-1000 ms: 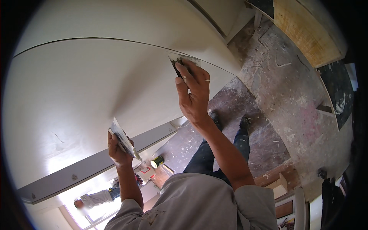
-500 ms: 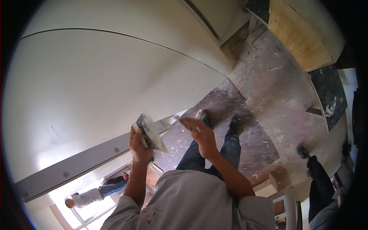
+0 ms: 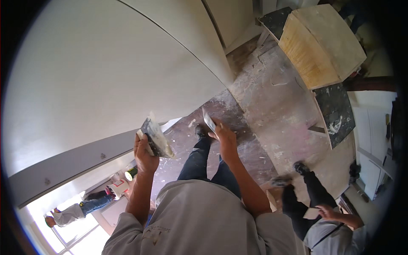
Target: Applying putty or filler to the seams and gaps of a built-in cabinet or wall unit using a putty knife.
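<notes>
My left hand [image 3: 145, 156] is closed round the edge of a flat, dark plate [image 3: 158, 138] smeared with whitish paste, tilted up in front of me. To its right, my right hand [image 3: 225, 138] grips a putty knife [image 3: 208, 120], its thin pale blade pointing up and away from my fingers. The handle is mostly hidden in my palm. Both tools are apart from each other and clear of the large off-white panel [image 3: 114, 72] that fills the left side. A grey strip with small fittings [image 3: 76, 163] runs along the panel's near edge.
On the right, a pale wooden box [image 3: 314, 42] sits by a dark, paint-spattered board [image 3: 340, 112]. A co-worker [image 3: 329, 225] at lower right holds a flat piece. Another person [image 3: 70, 215] is at lower left, near a can [image 3: 131, 173]. The floor [image 3: 289, 106] is stained.
My view has swung, so panel and board sit further left. The right hand has turned, bringing the knife blade into sight. The co-worker at lower right shows more fully.
</notes>
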